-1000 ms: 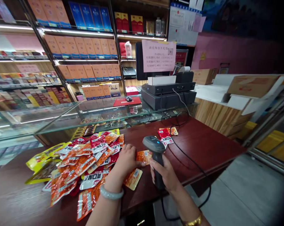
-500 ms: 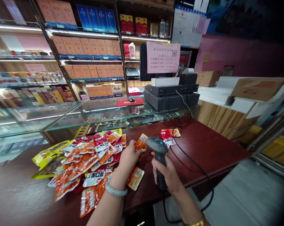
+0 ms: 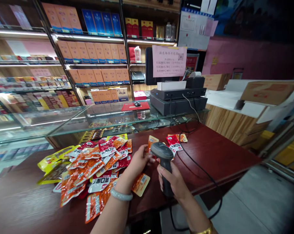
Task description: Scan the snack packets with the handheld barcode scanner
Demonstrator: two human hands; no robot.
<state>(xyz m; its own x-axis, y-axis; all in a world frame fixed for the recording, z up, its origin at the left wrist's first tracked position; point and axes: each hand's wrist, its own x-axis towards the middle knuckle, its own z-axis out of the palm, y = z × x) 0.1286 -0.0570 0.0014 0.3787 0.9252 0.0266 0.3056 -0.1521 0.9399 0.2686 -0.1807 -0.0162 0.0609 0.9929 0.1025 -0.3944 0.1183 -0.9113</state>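
- Orange snack packet (image 3: 152, 142): small, flat, I see it upright, lifted off the red counter, just behind the scanner head.
- Barcode scanner (image 3: 163, 155): dark grey, corded, handle down, head tilted forward.

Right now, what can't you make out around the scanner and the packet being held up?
- Orange packet, head view: its lower part is hidden behind the scanner and the left hand; print too small to read.
- Right hand: its palm side is hidden by the scanner's grip.
- Pink notice: writing too small.
- Scanner cable: far end lost among other wires.
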